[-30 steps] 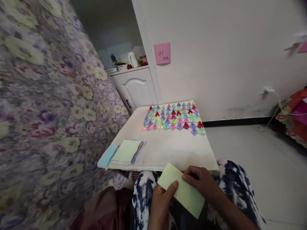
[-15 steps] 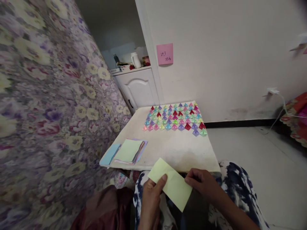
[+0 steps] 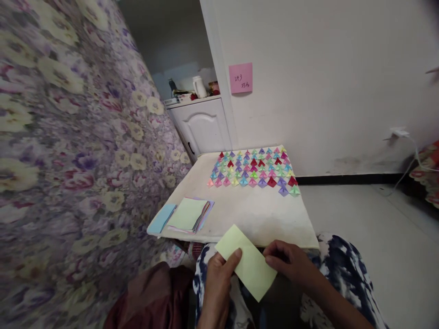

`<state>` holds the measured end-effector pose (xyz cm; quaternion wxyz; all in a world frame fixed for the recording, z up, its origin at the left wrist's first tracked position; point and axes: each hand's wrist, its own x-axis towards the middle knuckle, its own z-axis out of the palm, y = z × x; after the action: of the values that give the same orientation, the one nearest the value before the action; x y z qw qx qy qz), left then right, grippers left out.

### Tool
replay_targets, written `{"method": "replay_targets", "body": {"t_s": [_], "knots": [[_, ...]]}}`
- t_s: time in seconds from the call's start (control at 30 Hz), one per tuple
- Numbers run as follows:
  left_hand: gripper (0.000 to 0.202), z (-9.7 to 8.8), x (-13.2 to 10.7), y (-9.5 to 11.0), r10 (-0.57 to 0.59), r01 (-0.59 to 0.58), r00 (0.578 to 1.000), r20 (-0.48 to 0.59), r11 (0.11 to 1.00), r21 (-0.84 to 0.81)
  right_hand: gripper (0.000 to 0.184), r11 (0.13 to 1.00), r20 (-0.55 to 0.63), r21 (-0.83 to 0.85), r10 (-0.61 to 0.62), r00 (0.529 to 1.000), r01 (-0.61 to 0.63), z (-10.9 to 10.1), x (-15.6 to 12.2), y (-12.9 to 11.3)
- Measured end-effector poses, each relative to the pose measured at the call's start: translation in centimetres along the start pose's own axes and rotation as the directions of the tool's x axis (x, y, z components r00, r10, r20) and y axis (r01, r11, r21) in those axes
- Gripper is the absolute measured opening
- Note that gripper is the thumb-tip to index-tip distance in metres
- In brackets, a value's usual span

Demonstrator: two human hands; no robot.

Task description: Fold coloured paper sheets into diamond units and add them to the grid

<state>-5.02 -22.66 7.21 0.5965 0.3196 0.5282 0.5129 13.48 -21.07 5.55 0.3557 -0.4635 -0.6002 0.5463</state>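
Observation:
Over my lap, just off the table's front edge, I hold a pale yellow-green sheet of paper (image 3: pixel 252 269), a rectangle tilted down to the right. My left hand (image 3: pixel 221 274) grips its left side, thumb on top and fingers underneath, hidden by the sheet. Along the upper right edge, my right hand (image 3: pixel 290 260) pinches the paper between thumb and curled fingers. On the table (image 3: pixel 185 176), rows of small folded paper pieces (image 3: pixel 254 169) in many colours lie towards the back right.
A pile of coloured paper sheets (image 3: pixel 188 214) lies at the table's front left, beside blue sheets (image 3: pixel 163 218). Floral curtain (image 3: pixel 85 160) hangs along the left. A pink note (image 3: pixel 240 78) is on the wall; a white cabinet (image 3: pixel 204 128) stands behind the table.
The view has shifted slightly, so the scene sits a little further right. Both hands keep their places on the paper, which looks almost unchanged.

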Motion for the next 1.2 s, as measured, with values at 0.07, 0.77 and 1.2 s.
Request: {"method": "replay_targets", "body": {"t_s": [0.07, 0.77, 1.2], "knots": [[0.037, 0.3, 0.0, -0.2, -0.024, 0.024, 0.999, 0.025, 1.000, 0.017, 0.013, 1.000, 0.015, 0.008, -0.004, 1.000, 0.004, 0.2, 0.1, -0.3], [0.028, 1.1, -0.6, -1.4, -0.017, -0.001, 0.990, 0.137, 0.991, 0.130, 0.023, 0.998, -0.077, 0.058, 0.002, 0.997, 0.002, 1.1, 0.0, -0.1], [0.032, 0.7, -0.5, -0.7, 0.017, -0.038, 0.994, 0.109, 0.980, 0.193, 0.024, 0.995, -0.129, 0.095, 0.033, 0.991, -0.021, 0.7, 0.0, -0.1]]}}
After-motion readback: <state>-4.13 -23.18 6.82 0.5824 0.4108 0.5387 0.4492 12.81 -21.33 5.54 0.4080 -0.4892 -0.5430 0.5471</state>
